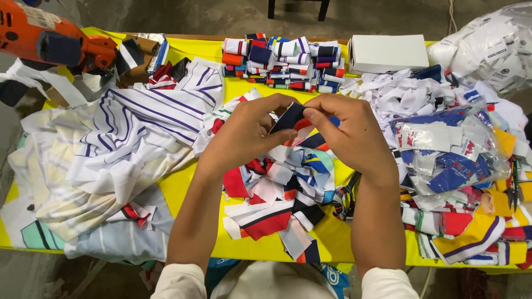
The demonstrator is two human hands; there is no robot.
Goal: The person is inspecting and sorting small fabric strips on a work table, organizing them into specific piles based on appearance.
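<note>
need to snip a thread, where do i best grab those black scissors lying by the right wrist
Probably by the handle loops. The scissors lie on the yellow table just left of the right hand's wrist, partly tucked under the fabric scrap pile. Come from the near side, where bare tabletop leaves room; the far end is hidden under scraps.

You are in a garment workshop: a yellow-covered work table (183,191) on a bare concrete floor, striped fabric panels (138,127) at nine o'clock, stacked folded knit collars (282,63) at twelve, bagged labels (443,149) at three, and an orange power tool (50,36) at ten.
</note>
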